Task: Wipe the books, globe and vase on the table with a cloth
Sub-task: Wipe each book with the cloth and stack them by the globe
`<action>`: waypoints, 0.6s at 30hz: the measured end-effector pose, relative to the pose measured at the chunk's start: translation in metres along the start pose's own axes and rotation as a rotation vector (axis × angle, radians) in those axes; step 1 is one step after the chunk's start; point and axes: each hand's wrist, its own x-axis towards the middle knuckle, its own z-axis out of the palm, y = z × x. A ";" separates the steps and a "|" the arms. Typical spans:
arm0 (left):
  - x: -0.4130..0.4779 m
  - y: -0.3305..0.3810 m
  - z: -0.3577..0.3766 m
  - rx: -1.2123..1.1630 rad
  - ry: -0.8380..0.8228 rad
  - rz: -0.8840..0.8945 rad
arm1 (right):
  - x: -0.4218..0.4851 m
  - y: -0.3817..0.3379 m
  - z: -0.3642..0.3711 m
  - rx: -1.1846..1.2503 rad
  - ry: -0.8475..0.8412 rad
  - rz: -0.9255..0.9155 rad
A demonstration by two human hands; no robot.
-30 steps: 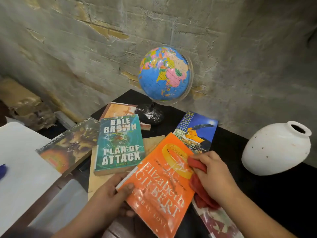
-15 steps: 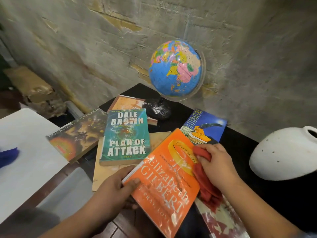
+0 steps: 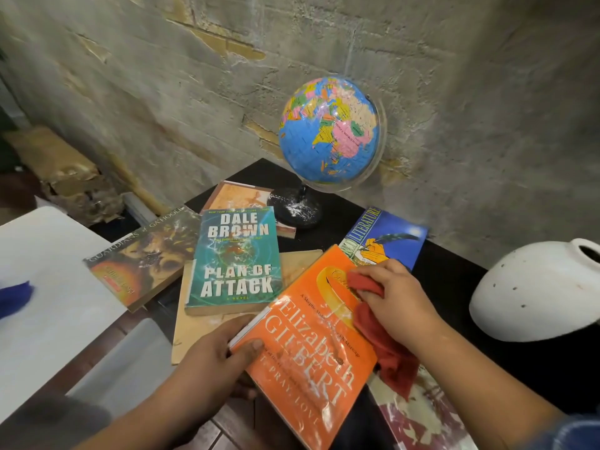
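- Globe (image 3: 328,131) first, since it's the biggest thing here. It stands upright at the back of the black tabletop (image 3: 454,287), close to the wall. There are pale specks on its dark base, so I'd guess nobody's wiped it yet.
- Vase (image 3: 532,293): white and round, off to the right and well apart from the books. Its mouth points up and to the right, and the frame edge cuts it off. It sits where it sat a second ago.
- Orange book (image 3: 302,362): this is the one getting cleaned. It's tilted toward the camera at the front edge and lies over the blue literature book (image 3: 386,238) and a red-and-white cover (image 3: 422,417).
- The other books haven't moved, only the view swung a bit. The teal paperback (image 3: 233,261) lies on a tan one (image 3: 201,329), with the brown owl book (image 3: 143,258) to its left. Both covers look smudgy, so they're probably still waiting.
- Red cloth (image 3: 386,352): bunched at the top right of the orange cover, with the rest trailing down over the book's right edge.
- Hands: the right hand (image 3: 399,300) has its fingers curled round the cloth and presses it down. In the last second it has slid a little further in, onto the gold ring design. The left hand (image 3: 214,362) still grips the lower left corner, thumb on top.
- My read: it's mid-stroke on one book. Most of that cover, the remaining books, the globe and the vase all look left to do.
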 end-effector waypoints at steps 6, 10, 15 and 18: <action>0.000 0.000 0.001 0.009 0.004 -0.005 | 0.017 -0.012 -0.002 -0.041 -0.141 -0.116; 0.000 0.000 0.002 0.029 0.013 -0.001 | 0.029 -0.020 -0.005 -0.106 -0.140 -0.108; -0.001 0.000 0.000 0.049 0.015 0.010 | 0.034 -0.019 -0.009 -0.046 -0.230 -0.175; -0.001 0.001 0.001 0.040 0.023 0.002 | 0.026 -0.013 -0.009 -0.057 -0.178 -0.135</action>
